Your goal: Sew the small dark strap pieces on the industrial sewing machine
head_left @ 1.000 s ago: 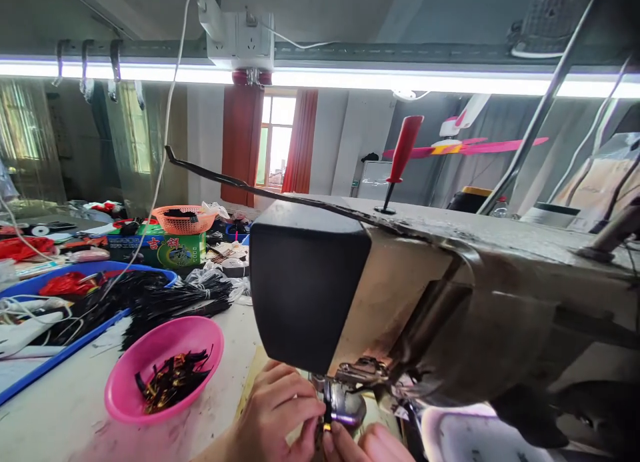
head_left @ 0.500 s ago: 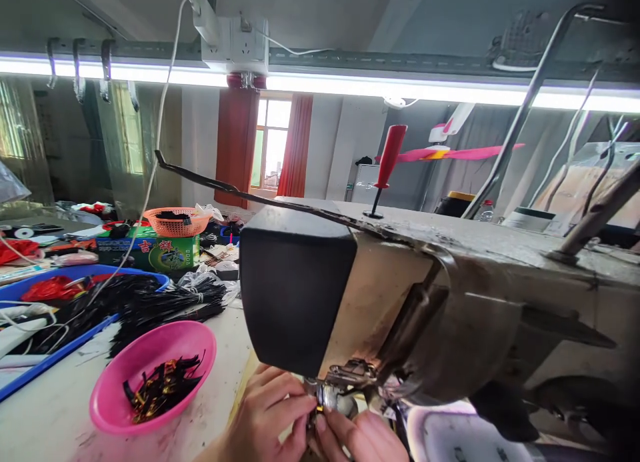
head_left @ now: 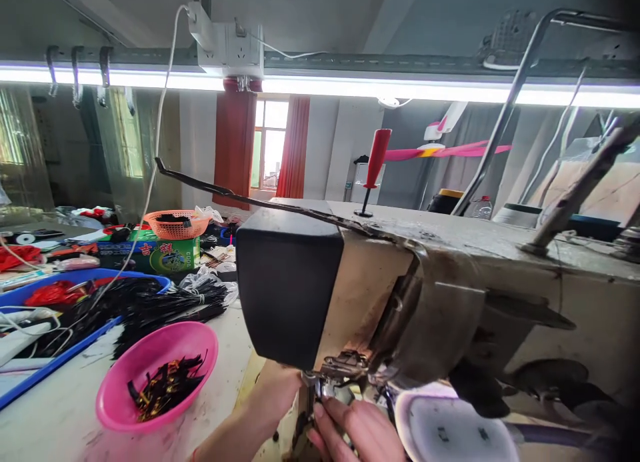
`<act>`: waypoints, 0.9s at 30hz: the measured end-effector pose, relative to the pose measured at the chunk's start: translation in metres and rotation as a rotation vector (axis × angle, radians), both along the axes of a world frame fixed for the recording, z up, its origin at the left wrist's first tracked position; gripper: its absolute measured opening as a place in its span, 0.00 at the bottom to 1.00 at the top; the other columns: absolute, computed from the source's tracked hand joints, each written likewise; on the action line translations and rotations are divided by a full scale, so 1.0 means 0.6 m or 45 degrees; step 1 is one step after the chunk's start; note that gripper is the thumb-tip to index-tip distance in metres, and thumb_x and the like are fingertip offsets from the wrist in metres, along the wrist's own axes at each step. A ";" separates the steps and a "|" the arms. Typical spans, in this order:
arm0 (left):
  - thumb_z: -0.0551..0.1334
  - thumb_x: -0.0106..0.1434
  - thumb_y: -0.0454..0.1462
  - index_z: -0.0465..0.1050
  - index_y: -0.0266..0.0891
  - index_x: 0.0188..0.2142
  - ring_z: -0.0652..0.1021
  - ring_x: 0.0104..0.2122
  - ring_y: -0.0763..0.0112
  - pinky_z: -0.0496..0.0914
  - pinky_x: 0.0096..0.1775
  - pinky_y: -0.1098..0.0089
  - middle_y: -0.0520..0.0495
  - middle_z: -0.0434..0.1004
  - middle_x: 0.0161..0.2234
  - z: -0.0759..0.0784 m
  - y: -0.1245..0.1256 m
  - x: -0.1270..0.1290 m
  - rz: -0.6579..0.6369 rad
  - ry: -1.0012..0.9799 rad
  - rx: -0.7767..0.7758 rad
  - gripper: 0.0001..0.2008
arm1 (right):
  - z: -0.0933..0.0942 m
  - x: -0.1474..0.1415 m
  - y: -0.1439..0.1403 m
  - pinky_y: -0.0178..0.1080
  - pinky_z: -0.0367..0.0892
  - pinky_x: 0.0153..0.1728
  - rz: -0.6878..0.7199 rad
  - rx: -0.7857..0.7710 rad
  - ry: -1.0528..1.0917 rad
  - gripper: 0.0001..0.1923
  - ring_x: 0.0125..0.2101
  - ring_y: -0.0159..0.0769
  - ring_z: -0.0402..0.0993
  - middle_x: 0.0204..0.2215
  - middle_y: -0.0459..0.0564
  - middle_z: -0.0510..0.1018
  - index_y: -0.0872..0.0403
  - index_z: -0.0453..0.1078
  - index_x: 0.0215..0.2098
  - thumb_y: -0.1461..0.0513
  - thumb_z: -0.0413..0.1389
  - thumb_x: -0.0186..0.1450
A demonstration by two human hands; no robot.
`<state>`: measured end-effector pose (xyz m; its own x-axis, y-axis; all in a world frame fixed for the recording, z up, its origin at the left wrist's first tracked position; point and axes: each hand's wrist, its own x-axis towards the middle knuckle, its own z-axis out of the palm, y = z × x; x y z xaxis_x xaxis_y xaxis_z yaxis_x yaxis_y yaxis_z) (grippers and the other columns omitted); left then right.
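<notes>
Both hands are at work under the head of the worn sewing machine (head_left: 400,295), at the near edge of the bench. The left hand (head_left: 273,392) reaches in beneath the black end cover (head_left: 287,285); its fingers are hidden behind the machine, so I cannot tell whether they are closed on anything. The right hand (head_left: 357,429) has its fingers curled and pressed up against the metal foot assembly (head_left: 333,379), seemingly pinching a small dark piece there, though the view is too tight to confirm it. To the left, on the table (head_left: 60,415), a pink bowl (head_left: 157,375) holds short black and gold pieces, well apart from the hands; beyond it lies a bundle of black strands (head_left: 170,302) beside a blue tray (head_left: 50,362). In my judgement, good practice here is to hold the piece square under the foot, keep fingertips clear of the needle line, and steady the wrists on the bench before running the machine.
</notes>
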<state>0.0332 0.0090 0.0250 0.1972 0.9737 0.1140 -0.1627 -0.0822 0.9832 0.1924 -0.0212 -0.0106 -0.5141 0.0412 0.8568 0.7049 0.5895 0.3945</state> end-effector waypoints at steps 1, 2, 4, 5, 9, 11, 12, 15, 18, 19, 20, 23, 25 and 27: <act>0.69 0.56 0.47 0.82 0.33 0.33 0.81 0.31 0.57 0.74 0.32 0.66 0.46 0.80 0.23 0.004 -0.002 0.003 0.004 -0.013 0.015 0.17 | -0.004 0.001 0.000 0.35 0.75 0.28 -0.005 -0.018 0.005 0.09 0.24 0.35 0.79 0.30 0.50 0.85 0.53 0.79 0.44 0.62 0.59 0.68; 0.68 0.56 0.48 0.82 0.34 0.33 0.81 0.31 0.57 0.74 0.33 0.66 0.46 0.80 0.23 0.008 -0.004 0.006 0.014 -0.014 0.022 0.18 | -0.006 0.001 0.000 0.35 0.76 0.28 -0.008 -0.034 0.003 0.09 0.25 0.36 0.80 0.31 0.50 0.85 0.53 0.79 0.44 0.62 0.59 0.67; 0.67 0.56 0.48 0.82 0.34 0.33 0.81 0.32 0.56 0.74 0.35 0.65 0.46 0.80 0.23 0.012 -0.008 0.008 0.041 -0.018 0.032 0.17 | -0.008 0.002 -0.004 0.36 0.76 0.29 -0.014 -0.067 -0.009 0.09 0.27 0.38 0.81 0.32 0.52 0.85 0.54 0.79 0.44 0.63 0.60 0.66; 0.67 0.56 0.47 0.82 0.34 0.33 0.81 0.33 0.56 0.74 0.35 0.65 0.45 0.80 0.23 0.013 -0.009 0.009 0.053 -0.019 0.041 0.17 | -0.008 0.002 -0.006 0.37 0.77 0.30 -0.020 -0.086 -0.014 0.09 0.28 0.38 0.81 0.32 0.52 0.85 0.55 0.79 0.44 0.63 0.61 0.66; 0.65 0.58 0.45 0.82 0.34 0.32 0.80 0.36 0.56 0.73 0.40 0.66 0.45 0.80 0.24 0.014 -0.012 0.012 0.084 0.034 0.107 0.15 | -0.003 -0.002 -0.016 0.41 0.78 0.33 -0.049 -0.164 -0.011 0.11 0.33 0.43 0.83 0.35 0.54 0.85 0.56 0.78 0.46 0.63 0.61 0.66; 0.64 0.59 0.45 0.81 0.34 0.30 0.79 0.37 0.56 0.72 0.41 0.66 0.45 0.80 0.25 0.009 -0.010 0.010 0.134 0.124 0.129 0.15 | 0.001 -0.006 -0.022 0.44 0.78 0.33 -0.050 -0.199 0.002 0.11 0.34 0.46 0.83 0.36 0.56 0.85 0.56 0.78 0.46 0.65 0.60 0.66; 0.64 0.58 0.45 0.81 0.35 0.29 0.79 0.36 0.55 0.72 0.41 0.65 0.45 0.80 0.25 0.006 -0.009 0.008 0.173 0.175 0.126 0.15 | 0.002 -0.007 -0.025 0.45 0.79 0.33 -0.054 -0.216 0.011 0.11 0.34 0.47 0.83 0.37 0.57 0.85 0.57 0.78 0.46 0.66 0.60 0.66; 0.65 0.55 0.48 0.79 0.36 0.24 0.77 0.32 0.56 0.71 0.38 0.65 0.45 0.79 0.24 -0.006 -0.009 -0.010 0.283 0.290 0.103 0.16 | 0.005 -0.004 -0.035 0.43 0.79 0.36 -0.102 -0.326 -0.004 0.12 0.38 0.47 0.83 0.41 0.56 0.84 0.56 0.76 0.47 0.66 0.57 0.67; 0.66 0.51 0.50 0.74 0.37 0.20 0.74 0.27 0.62 0.69 0.34 0.67 0.47 0.76 0.22 -0.007 -0.017 -0.035 0.257 0.301 0.078 0.18 | 0.002 0.006 -0.038 0.37 0.79 0.41 -0.206 -0.464 -0.010 0.18 0.45 0.42 0.81 0.46 0.55 0.82 0.54 0.75 0.51 0.69 0.48 0.68; 0.66 0.50 0.50 0.72 0.38 0.19 0.73 0.26 0.65 0.68 0.32 0.68 0.48 0.75 0.21 -0.004 -0.020 -0.041 0.218 0.285 0.054 0.18 | 0.000 0.010 -0.036 0.36 0.78 0.41 -0.238 -0.465 0.025 0.20 0.44 0.41 0.81 0.45 0.54 0.83 0.53 0.75 0.50 0.70 0.46 0.67; 0.66 0.50 0.49 0.71 0.38 0.19 0.72 0.24 0.68 0.67 0.30 0.70 0.50 0.72 0.20 0.000 -0.024 -0.045 0.162 0.261 0.021 0.17 | -0.003 0.013 -0.034 0.36 0.79 0.40 -0.266 -0.444 0.072 0.22 0.42 0.40 0.82 0.43 0.53 0.83 0.52 0.76 0.48 0.71 0.45 0.66; 0.66 0.48 0.45 0.69 0.38 0.19 0.66 0.20 0.74 0.61 0.25 0.74 0.55 0.66 0.16 0.013 -0.029 -0.043 -0.002 0.228 -0.074 0.13 | -0.010 0.019 -0.028 0.40 0.79 0.41 -0.304 -0.376 0.185 0.26 0.39 0.42 0.82 0.40 0.50 0.84 0.48 0.77 0.48 0.73 0.44 0.63; 0.66 0.47 0.43 0.68 0.38 0.19 0.63 0.18 0.76 0.58 0.23 0.75 0.57 0.63 0.15 0.017 -0.028 -0.037 -0.059 0.241 -0.110 0.12 | -0.012 0.021 -0.025 0.41 0.78 0.42 -0.291 -0.378 0.186 0.30 0.41 0.43 0.81 0.41 0.49 0.84 0.46 0.76 0.51 0.73 0.43 0.61; 0.66 0.48 0.41 0.68 0.38 0.18 0.62 0.18 0.78 0.56 0.22 0.75 0.57 0.62 0.15 0.018 -0.024 -0.034 -0.094 0.235 -0.137 0.12 | -0.011 0.025 -0.021 0.40 0.78 0.43 -0.249 -0.354 0.191 0.30 0.40 0.42 0.82 0.40 0.47 0.84 0.44 0.76 0.52 0.73 0.44 0.61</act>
